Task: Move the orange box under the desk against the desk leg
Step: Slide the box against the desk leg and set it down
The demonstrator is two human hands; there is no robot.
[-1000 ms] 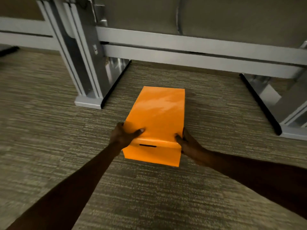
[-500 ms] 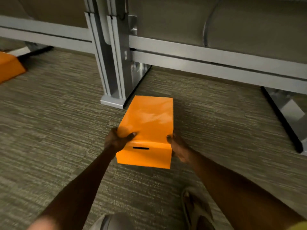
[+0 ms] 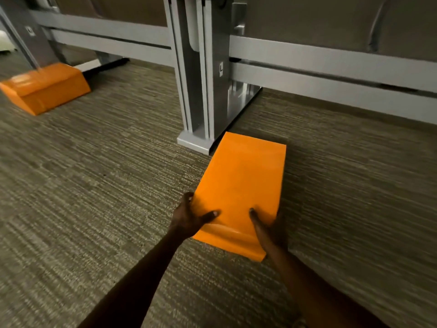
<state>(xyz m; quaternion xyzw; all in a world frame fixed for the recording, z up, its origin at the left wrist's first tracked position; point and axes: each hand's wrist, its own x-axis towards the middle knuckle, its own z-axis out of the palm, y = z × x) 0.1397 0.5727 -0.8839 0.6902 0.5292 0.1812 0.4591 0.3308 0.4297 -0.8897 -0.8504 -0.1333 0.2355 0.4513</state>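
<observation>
An orange box (image 3: pixel 241 183) lies on the carpet with its long side running away from me. Its far left corner sits right beside the foot of the grey desk leg (image 3: pixel 201 95); I cannot tell if they touch. My left hand (image 3: pixel 189 216) grips the box's near left corner, thumb on the lid. My right hand (image 3: pixel 264 226) holds the near right corner, thumb on top and the fingers hidden down the side. The box's near end face is partly covered by my right wrist.
A second orange box (image 3: pixel 47 87) rests on the carpet at the far left, next to another desk leg (image 3: pixel 26 41). Grey horizontal rails (image 3: pixel 331 65) run along the back under the desks. Striped carpet (image 3: pixel 94 197) surrounds the box on the left and right.
The box has slid forward and left across the carpet, up to the desk leg's foot. Both hands stayed on its near corners. The view shifted, bringing the second orange box fully into sight.
</observation>
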